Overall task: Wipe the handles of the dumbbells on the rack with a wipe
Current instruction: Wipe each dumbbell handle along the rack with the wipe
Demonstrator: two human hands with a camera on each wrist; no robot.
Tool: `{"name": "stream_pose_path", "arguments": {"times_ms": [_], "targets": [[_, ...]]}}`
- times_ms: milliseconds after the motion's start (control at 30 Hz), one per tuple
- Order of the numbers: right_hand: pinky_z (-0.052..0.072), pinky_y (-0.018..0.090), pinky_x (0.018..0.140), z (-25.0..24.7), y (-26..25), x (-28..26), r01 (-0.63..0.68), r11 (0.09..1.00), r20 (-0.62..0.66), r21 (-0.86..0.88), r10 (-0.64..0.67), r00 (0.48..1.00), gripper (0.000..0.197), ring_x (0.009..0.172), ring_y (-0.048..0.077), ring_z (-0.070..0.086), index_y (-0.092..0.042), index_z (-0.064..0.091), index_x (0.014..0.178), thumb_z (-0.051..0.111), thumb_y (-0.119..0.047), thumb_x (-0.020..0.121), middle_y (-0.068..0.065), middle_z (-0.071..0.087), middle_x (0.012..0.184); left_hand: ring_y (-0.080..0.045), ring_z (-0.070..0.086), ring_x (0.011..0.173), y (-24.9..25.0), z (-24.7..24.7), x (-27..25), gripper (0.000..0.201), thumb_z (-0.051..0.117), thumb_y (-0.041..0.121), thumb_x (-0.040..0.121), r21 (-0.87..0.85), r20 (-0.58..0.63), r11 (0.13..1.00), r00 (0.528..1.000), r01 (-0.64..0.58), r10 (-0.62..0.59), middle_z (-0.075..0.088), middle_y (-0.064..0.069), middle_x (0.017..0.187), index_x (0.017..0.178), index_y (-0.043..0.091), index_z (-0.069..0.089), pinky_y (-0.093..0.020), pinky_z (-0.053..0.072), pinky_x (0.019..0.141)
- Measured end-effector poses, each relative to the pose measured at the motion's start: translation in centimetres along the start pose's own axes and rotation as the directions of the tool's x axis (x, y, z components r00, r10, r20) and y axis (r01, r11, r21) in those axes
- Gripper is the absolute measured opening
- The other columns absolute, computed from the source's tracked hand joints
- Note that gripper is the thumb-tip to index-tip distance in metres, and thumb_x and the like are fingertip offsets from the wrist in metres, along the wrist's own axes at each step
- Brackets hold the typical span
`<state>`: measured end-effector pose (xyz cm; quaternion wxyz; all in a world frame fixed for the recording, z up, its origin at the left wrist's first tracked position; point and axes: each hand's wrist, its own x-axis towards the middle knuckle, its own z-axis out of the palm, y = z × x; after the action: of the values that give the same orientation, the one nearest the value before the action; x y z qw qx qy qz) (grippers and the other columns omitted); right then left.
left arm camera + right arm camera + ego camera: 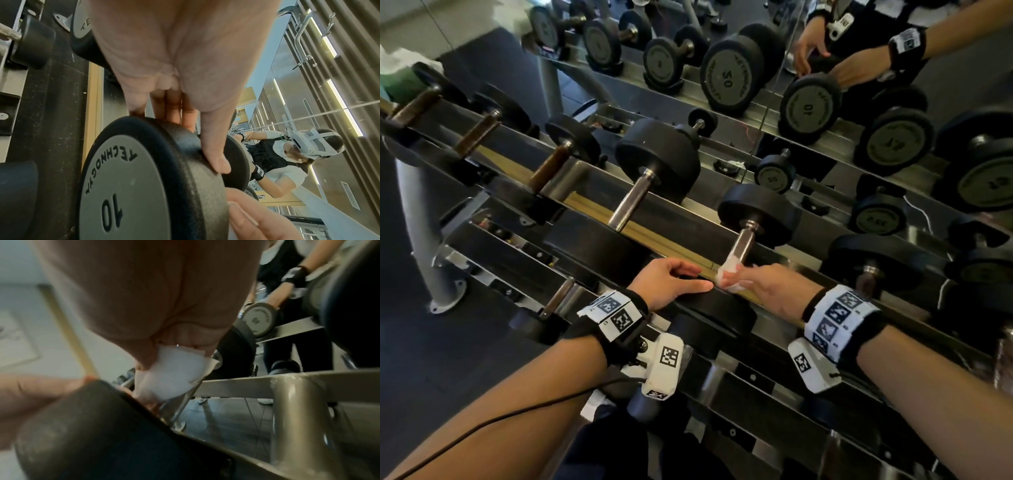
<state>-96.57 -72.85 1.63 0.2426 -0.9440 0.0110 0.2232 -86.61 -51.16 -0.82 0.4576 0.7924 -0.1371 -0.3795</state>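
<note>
The small white crumpled wipe sits pinched in the fingers of the right hand, pressed against the lower end of the bare steel handle of the black round-headed dumbbell marked 10. That dumbbell lies across the top tier of the grey metal rack, its far head toward the mirror and its near head under the left hand.

The wipe is thin, soft and limp; it will fold and bunch readily, so it wants to be wrapped round the bar and held by fingers and thumb on opposite sides rather than dabbed flat. It looks light enough to tear or slip out if dragged hard over a rough part of the handle. The handle is stiff, smooth metal and narrow, so a closed wrap and a twist along its length should cover it.

The dumbbell itself is heavy and can roll in its cradle. The left hand's grip is loosely spread: fingers over the top of the near head, thumb laid along its inner edge, bracing it. That seems the right place to steady it, since the rubbery head gives more friction than the bar.

Further dumbbells lie along the same tier to the left, and the mirror behind repeats the row.
</note>
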Motion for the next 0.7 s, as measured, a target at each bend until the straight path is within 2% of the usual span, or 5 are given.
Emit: {"name": "stream_pose_path", "arguments": {"times_ms": [133,267,367,467,700], "targets": [[0.043,0.035,0.103,0.4,-0.2,-1.7,-0.048,0.95,-0.248,0.309,0.129,0.96,0.031,0.113,0.016,0.06,-0.024,0.065,0.125,0.043,-0.02,0.103,0.003,0.068,0.119,-0.01,0.066,0.105,0.0,0.0,0.0,0.042,0.083,0.038,0.074,-0.021,0.009,1.0,1.0,0.006,-0.006,0.07,0.011,0.111,0.112,0.029,0.069,-0.04,0.05,0.102],[0.045,0.039,0.094,1.5,0.7,-3.0,-0.134,0.918,-0.473,0.374,0.314,0.823,0.029,0.1,0.024,0.062,-0.015,0.068,0.109,0.04,-0.017,0.103,0.008,0.069,0.105,-0.011,0.068,0.105,0.1,0.1,-0.1,0.041,0.083,0.031,0.076,-0.056,0.01,0.998,1.0,-0.01,0.01,0.072,0.007,0.11,0.114,0.024,0.069,-0.025,0.054,0.091],[0.044,0.038,0.086,2.0,1.5,-3.1,-0.315,0.843,-0.446,0.435,0.506,0.738,0.034,0.095,0.031,0.058,-0.02,0.065,0.104,0.036,-0.036,0.098,0.011,0.066,0.103,-0.007,0.07,0.097,0.3,0.2,-0.2,0.04,0.083,0.026,0.077,-0.079,0.003,0.997,1.0,-0.02,0.02,0.074,0.005,0.106,0.114,0.019,0.069,-0.014,0.052,0.076],[0.042,0.037,0.085,2.1,2.0,-2.2,-0.407,0.765,-0.373,0.5,0.614,0.696,0.037,0.099,0.034,0.056,-0.022,0.064,0.11,0.034,-0.039,0.097,0.015,0.064,0.109,-0.008,0.071,0.096,0.3,0.3,-0.2,0.038,0.083,0.023,0.077,-0.113,0.001,0.993,1.0,-0.018,0.019,0.075,0.003,0.104,0.113,0.018,0.07,-0.017,0.054,0.079],[0.037,0.029,0.092,2.6,1.1,1.7,-0.207,0.696,-0.388,0.687,0.593,0.705,0.031,0.111,0.029,0.056,-0.016,0.064,0.124,0.042,-0.021,0.102,0.012,0.063,0.12,-0.011,0.072,0.099,-0.3,0.2,0.3,0.049,0.086,0.032,0.069,-0.106,0.003,0.994,1.0,-0.018,0.018,0.076,0.003,0.105,0.114,0.019,0.07,-0.034,0.055,0.096]]}}
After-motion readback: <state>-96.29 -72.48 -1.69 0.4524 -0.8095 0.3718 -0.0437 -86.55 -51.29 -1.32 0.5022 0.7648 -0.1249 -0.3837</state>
